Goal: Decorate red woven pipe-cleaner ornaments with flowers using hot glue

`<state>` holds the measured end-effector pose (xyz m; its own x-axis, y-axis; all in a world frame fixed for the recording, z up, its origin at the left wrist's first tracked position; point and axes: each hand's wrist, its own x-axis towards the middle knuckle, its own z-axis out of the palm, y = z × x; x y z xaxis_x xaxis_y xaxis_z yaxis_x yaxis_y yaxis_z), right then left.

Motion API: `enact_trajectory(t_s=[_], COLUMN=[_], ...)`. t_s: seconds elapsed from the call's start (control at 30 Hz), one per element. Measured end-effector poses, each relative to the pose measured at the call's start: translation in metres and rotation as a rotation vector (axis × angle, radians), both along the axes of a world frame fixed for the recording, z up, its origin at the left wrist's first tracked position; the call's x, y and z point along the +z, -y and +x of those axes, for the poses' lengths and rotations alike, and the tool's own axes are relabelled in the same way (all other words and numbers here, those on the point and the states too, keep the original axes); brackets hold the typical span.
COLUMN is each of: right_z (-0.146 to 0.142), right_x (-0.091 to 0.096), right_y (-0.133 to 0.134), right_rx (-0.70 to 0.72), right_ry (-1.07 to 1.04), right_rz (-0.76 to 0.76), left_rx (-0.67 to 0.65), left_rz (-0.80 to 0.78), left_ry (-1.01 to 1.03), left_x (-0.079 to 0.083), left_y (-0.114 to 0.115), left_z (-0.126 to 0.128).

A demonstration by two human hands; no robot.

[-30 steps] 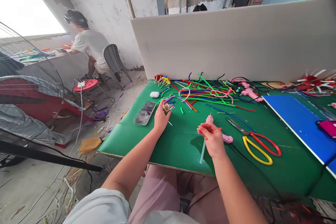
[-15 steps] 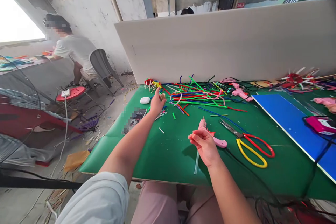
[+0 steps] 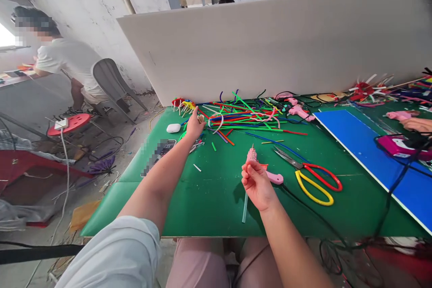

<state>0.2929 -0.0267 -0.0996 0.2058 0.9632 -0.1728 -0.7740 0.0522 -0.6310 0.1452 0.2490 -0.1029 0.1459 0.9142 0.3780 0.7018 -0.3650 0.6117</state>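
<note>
My left hand (image 3: 195,127) is stretched out to the far left of the green table, its index finger extended close to a yellow and red piece with pale prongs (image 3: 183,105). A small tan object (image 3: 201,119) shows by its thumb; I cannot tell whether the hand touches it. My right hand (image 3: 257,185) is raised near the front, fingertips pinched together; anything between them is too small to make out. Partly behind it lies a pink glue gun (image 3: 275,177), with a clear glue stick (image 3: 245,209) showing below. Scissors (image 3: 302,166) with red and yellow handles lie open to its right.
Coloured pipe cleaners (image 3: 249,119) are heaped along the white partition (image 3: 236,54). A white earbud case (image 3: 173,128) and a phone (image 3: 162,150) lie left. A blue board (image 3: 367,153) and a magenta device (image 3: 393,146) are right. Another person (image 3: 70,63) sits far left.
The view has swung slightly right and down. My right hand's fingertips have drawn closer together. My left hand stays by the yellow and red piece.
</note>
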Motion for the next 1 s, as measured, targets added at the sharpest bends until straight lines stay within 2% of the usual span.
enact_trajectory(t_s=[0.2,0.33,0.4,0.47,0.6,0.7,0.77,1.0], right_z=[0.008,0.009,0.009,0.008,0.006,0.004,0.002,-0.004], right_x=[0.000,-0.001,-0.001,0.001,0.003,0.002,0.002,0.006], right_y=[0.002,0.001,0.001,0.001,0.001,0.001,0.002,0.005], right_rx=[-0.013,-0.011,-0.006,0.004,0.006,-0.035,-0.061,-0.124], right_ry=[-0.092,-0.093,-0.085,-0.073,-0.034,0.091,0.175,0.350], right_rz=[0.022,0.014,0.015,0.023,0.059,0.085,0.083,0.065], left_rx=[-0.026,-0.026,-0.010,-0.044,-0.406,-0.542,-0.540,-0.489], left_rz=[0.016,0.034,0.079,0.079,-0.139,-0.279,-0.326,-0.363], left_ry=[0.031,0.095,0.153,0.203,0.181,0.217,0.257,0.224], left_x=[0.003,0.019,0.029,0.038,0.040,0.035,0.034,0.037], left_y=[-0.003,0.017,0.043,0.081,0.170,0.208,0.215,0.207], left_z=[0.014,0.016,0.017,0.017,0.022,0.031,0.036,0.039])
